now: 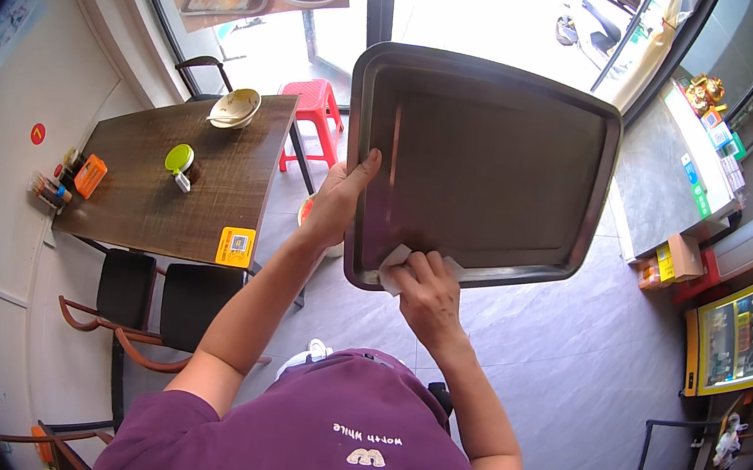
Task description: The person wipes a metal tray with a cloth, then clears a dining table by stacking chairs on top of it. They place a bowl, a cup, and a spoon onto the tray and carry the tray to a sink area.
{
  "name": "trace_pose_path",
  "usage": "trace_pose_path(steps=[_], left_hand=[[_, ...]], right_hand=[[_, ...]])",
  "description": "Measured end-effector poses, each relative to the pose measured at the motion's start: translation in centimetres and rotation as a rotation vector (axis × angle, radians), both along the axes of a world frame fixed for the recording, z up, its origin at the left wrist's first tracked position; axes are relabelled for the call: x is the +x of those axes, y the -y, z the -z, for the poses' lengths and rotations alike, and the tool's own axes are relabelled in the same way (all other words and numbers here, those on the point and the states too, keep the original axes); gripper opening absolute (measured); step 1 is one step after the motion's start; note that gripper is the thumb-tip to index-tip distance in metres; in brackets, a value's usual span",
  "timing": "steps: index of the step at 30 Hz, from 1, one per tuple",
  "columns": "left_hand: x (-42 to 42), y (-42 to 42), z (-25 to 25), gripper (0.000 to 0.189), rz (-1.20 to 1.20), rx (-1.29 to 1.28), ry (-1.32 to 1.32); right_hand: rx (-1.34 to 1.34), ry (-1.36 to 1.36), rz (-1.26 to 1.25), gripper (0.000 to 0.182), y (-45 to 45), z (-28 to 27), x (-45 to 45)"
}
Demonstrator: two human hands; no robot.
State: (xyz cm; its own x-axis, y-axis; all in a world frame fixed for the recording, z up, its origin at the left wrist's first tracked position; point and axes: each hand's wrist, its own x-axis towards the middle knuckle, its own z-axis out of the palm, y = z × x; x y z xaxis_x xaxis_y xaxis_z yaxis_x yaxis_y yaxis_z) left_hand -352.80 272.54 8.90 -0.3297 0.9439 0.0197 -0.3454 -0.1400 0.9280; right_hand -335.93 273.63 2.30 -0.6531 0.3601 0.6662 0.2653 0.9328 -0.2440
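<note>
A dark rectangular serving tray [485,171] is held up in front of me, its raised rim all around. My left hand [337,205] grips its left edge, the thumb lying over the rim onto the inner face and the fingers hidden behind. At the lower left corner of the tray, my right hand [425,288] presses a crumpled white tissue [394,271] against the rim. The fingers of that hand are bent over the tissue and cover part of it.
To the left stands a wooden table [131,203] with a bowl [236,108], a green-lidded jar [179,159] and condiments. Black-backed chairs [200,297] and a red plastic stool [315,113] surround it. On the right are a counter [664,166] and a yellow-framed display fridge [749,330].
</note>
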Motion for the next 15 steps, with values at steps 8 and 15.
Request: trace_pose_path(steps=[8,15], left_hand=[[-1.3,-0.1,0.9,0.031,-0.036,0.033,0.058],[-3.3,0.6,1.9,0.035,-0.052,-0.042,0.016]], right_hand=[[0.004,-0.027,-0.035,0.01,1.2,-0.7,-0.3],[-0.231,-0.149,0.303,0.02,-6.2,1.4,11.2]])
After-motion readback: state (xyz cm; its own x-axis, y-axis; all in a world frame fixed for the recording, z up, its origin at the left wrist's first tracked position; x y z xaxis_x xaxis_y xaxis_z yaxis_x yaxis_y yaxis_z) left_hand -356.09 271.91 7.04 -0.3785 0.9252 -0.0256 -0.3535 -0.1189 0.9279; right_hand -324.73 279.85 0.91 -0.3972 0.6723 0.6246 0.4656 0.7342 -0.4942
